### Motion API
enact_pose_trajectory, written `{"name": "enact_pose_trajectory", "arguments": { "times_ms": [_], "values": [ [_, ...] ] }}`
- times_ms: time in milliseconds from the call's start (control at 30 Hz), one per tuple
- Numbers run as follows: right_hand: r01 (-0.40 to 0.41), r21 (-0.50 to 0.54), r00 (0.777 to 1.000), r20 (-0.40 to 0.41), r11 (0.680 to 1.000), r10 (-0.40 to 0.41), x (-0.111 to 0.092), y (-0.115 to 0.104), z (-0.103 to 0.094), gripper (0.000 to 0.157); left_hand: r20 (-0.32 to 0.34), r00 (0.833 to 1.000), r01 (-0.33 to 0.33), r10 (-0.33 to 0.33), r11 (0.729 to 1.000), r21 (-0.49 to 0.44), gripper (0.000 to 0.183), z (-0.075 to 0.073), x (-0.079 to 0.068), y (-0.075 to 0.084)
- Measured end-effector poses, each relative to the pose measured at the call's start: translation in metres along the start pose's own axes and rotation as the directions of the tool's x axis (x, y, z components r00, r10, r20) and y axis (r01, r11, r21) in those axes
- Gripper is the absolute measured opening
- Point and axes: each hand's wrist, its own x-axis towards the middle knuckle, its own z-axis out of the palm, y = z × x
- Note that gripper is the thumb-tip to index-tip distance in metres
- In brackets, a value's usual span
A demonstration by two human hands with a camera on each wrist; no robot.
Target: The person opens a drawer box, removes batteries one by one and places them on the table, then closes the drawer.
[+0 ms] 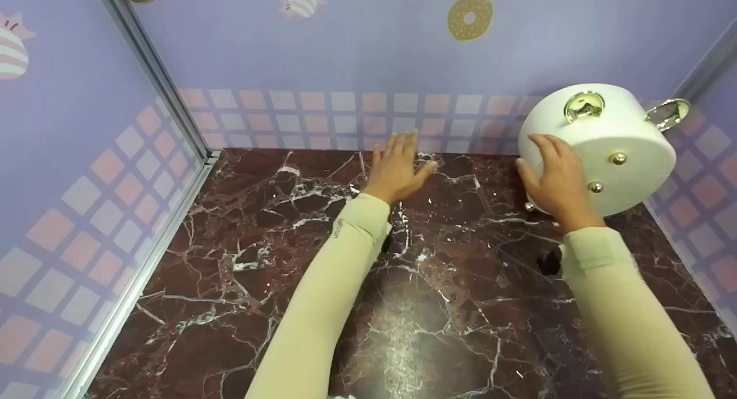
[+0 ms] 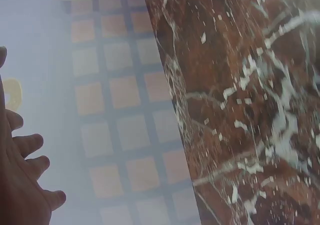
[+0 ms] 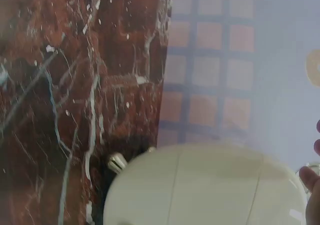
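Observation:
A white drum-shaped case (image 1: pixel 625 174) with gold knobs and two gold-rimmed ear-like loops stands at the back right. My right hand (image 1: pixel 555 177) is at its left side, fingers spread and slightly bent. Whether they touch the case cannot be told. In the right wrist view the white case (image 3: pixel 205 185) fills the bottom, with a few fingertips (image 3: pixel 310 177) at the right edge. My left hand (image 1: pixel 397 168) is over the back middle of the marble surface, fingers straight and apart, holding nothing. The left wrist view shows the left hand (image 2: pixel 22 170) at its left edge.
Dark red marble with white veins forms the tabletop (image 1: pixel 230 330). A purple back wall (image 1: pixel 374 48) with checks and pastry pictures rises behind it. Side panels stand left and right, with a metal strip (image 1: pixel 144 284) along the left edge.

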Motion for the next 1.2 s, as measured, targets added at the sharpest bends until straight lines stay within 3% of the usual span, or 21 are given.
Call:
{"name": "enact_pose_trajectory", "arguments": {
  "times_ms": [133,367,467,867,1200],
  "values": [
    [0.000,0.026,0.999,-0.044,1.000,0.001,-0.001,0.006,-0.010,0.051,0.000,1.000,-0.024,0.024,1.000,-0.018,0.084,0.004,0.002,0.013],
    [-0.082,0.014,0.997,0.010,0.997,0.081,-0.005,0.024,-0.034,0.053,0.016,0.998,-0.053,0.054,0.995,-0.083,0.085,0.011,0.004,0.036],
    [-0.105,0.007,0.994,-0.005,0.994,0.105,-0.007,0.032,-0.044,0.053,0.018,0.998,-0.059,0.061,0.994,-0.094,0.085,0.014,0.005,0.043],
    [-0.015,0.006,0.983,-0.182,1.000,0.015,-0.008,0.064,-0.065,0.046,0.003,0.996,-0.087,0.088,0.990,-0.110,0.083,0.019,0.012,0.055],
    [-0.023,-0.004,0.978,-0.205,1.000,0.022,-0.011,0.081,-0.072,0.043,-0.012,0.994,-0.111,0.110,0.984,-0.142,0.082,0.024,0.018,0.071]
  ]
}}
